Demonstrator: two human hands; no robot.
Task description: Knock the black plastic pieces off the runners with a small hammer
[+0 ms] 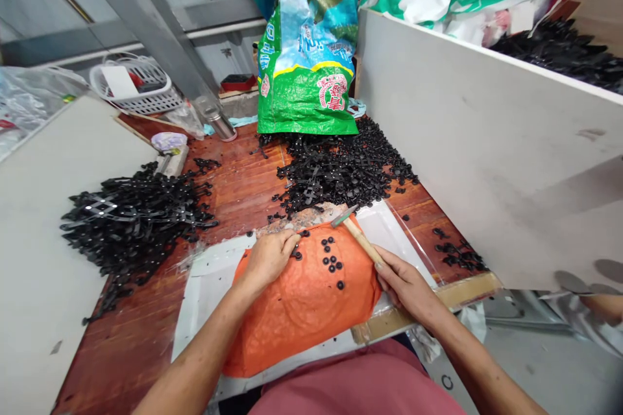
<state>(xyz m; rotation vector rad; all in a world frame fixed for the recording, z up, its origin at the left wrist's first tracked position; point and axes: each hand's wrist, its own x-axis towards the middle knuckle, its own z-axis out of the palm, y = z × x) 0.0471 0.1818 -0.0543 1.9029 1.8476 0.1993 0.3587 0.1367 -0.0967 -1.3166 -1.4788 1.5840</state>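
Wooden bench, left hand fingers curled on orange sack, right hand fingers gripping hammer

Sack print: illegible.

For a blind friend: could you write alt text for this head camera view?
A person's left hand rests on an orange sack dotted with small black parts, while the right hand holds a wooden-handled tool. Black part heaps lie beyond.

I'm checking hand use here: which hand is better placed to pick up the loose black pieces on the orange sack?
Left, probably. The left hand rests on the orange sack beside the black pieces; the right hand grips a wooden-handled tool.
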